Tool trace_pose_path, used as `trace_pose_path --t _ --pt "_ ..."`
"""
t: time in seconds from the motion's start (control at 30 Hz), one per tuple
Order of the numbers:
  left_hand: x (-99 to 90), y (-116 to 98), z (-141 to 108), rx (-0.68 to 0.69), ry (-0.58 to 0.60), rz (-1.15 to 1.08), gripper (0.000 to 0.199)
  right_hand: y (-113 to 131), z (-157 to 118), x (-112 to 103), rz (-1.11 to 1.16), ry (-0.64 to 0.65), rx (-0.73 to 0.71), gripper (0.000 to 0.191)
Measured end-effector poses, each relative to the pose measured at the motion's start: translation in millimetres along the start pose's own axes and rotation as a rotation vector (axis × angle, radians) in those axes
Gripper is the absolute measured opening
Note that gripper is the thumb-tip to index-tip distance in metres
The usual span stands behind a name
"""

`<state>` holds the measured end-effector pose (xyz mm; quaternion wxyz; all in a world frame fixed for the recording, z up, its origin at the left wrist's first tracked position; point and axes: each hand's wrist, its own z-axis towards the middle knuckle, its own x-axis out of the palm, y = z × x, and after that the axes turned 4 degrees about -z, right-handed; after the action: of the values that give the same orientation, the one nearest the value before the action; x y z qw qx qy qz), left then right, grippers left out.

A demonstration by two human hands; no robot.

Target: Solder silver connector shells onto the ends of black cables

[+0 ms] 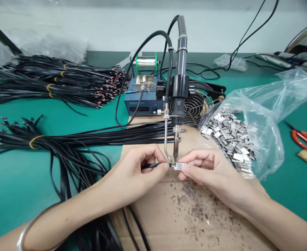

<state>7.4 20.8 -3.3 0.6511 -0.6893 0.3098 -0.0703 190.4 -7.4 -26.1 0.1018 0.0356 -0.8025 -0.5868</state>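
Note:
My left hand (149, 167) pinches a black cable (150, 165) close to its stripped end, where thin coloured wires show. Between the thumb and fingers of my right hand (206, 167) is a small silver USB connector (180, 166). The wire ends meet the connector's left end. Right there, the tip of an upright soldering iron (180, 94) comes down from above, at or touching the joint; I cannot tell which. A thin metal solder feed tube (165, 136) ends just left of the tip.
Behind stands a blue solder feeder (140, 101) with a solder spool (146, 62) and a round fan (194, 108). Loose connectors (230, 136) fill a clear bag at right, beside red-handled pliers (305, 139). Bundled black cables (38, 80) lie left. Spotted cardboard (153, 216) covers the bench.

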Motion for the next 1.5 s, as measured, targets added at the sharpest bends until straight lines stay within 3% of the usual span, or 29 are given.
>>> trace_pose_path --t 0.23,0.67,0.9,1.27,1.5 --pt "-0.5 0.2 1.5 0.002 -0.001 -0.014 0.013 0.7 -0.5 0.2 0.020 0.016 0.024 0.010" --pt "-2.7 0.7 0.1 -0.034 0.004 0.207 0.013 4.1 2.4 2.8 -0.032 -0.044 0.026 0.012" --pt "-2.4 6.5 2.9 0.037 0.021 0.094 0.016 -2.9 4.5 1.0 -0.072 -0.007 -0.016 0.008" --pt "-0.6 2.4 2.0 0.008 -0.019 0.123 0.014 -2.1 4.3 0.5 -0.040 0.006 -0.052 0.003" --pt "0.8 2.3 -0.1 0.024 -0.025 0.068 0.015 4.8 0.8 1.0 -0.013 0.023 0.013 0.003"
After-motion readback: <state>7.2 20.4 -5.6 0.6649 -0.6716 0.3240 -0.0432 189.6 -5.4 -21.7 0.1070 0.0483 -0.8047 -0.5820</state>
